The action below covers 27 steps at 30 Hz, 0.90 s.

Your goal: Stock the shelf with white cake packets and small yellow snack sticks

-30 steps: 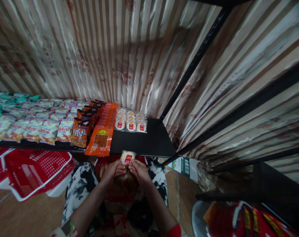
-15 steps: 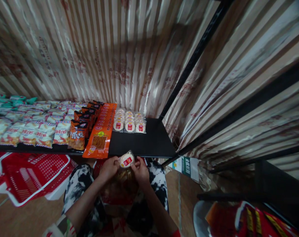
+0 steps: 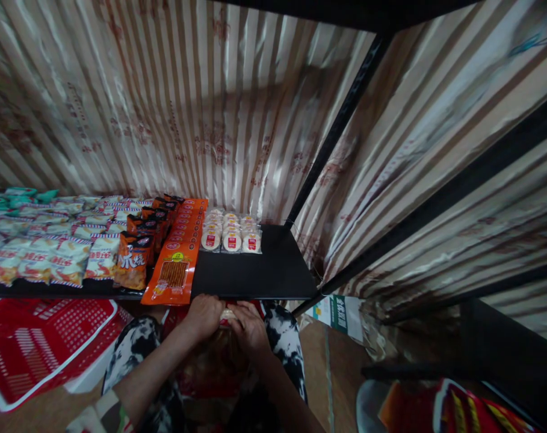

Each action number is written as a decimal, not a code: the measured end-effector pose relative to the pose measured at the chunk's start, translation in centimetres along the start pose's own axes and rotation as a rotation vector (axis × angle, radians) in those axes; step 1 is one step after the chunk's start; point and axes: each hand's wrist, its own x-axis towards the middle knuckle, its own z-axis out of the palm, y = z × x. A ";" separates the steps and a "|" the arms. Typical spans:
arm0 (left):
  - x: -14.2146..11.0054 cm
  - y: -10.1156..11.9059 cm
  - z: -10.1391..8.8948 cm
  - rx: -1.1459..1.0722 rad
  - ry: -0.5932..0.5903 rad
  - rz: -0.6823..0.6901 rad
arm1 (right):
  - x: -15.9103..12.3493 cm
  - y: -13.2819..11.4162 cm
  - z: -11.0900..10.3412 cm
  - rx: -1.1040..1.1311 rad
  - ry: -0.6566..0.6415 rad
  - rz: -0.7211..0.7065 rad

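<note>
Just below the front edge of the black shelf (image 3: 255, 273), my left hand (image 3: 204, 316) and my right hand (image 3: 250, 329) come together around a small round white snack packet (image 3: 227, 314). Both sets of fingers are closed on it and cover most of it. Rows of matching round snack packets (image 3: 232, 241) with red labels stand on the shelf. To their left lies a long orange snack bag (image 3: 174, 264), its lower end reaching the shelf edge. Under my hands, between my knees, is a dim red container (image 3: 210, 367); its contents are unclear.
Orange-and-black snack bags (image 3: 133, 261) and white shrimp-pictured bags (image 3: 68, 258) fill the shelf's left part. A red basket (image 3: 47, 343) sits on the floor at left. Black shelf posts (image 3: 336, 135) stand before a striped curtain (image 3: 237, 90). Red packages (image 3: 454, 409) lie at lower right.
Both hands have drawn closer together and cover more of the round snack packet, whose label has turned from view. The camera view has shifted, so the shelf appears lower and slightly further left.
</note>
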 end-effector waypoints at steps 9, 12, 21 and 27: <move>1.0 1.0 -1.3 -0.023 0.104 0.015 | 0.7 0.9 -0.3 0.187 0.100 0.237; 1.0 1.0 -0.8 -0.135 0.235 -0.067 | 1.2 1.4 -0.5 0.407 0.119 0.314; 1.2 0.5 2.6 -0.477 0.375 -0.252 | 3.4 0.8 -1.9 0.802 0.207 0.430; 2.3 0.9 3.5 -0.818 0.370 -0.379 | 4.6 1.5 -1.5 0.767 0.199 0.409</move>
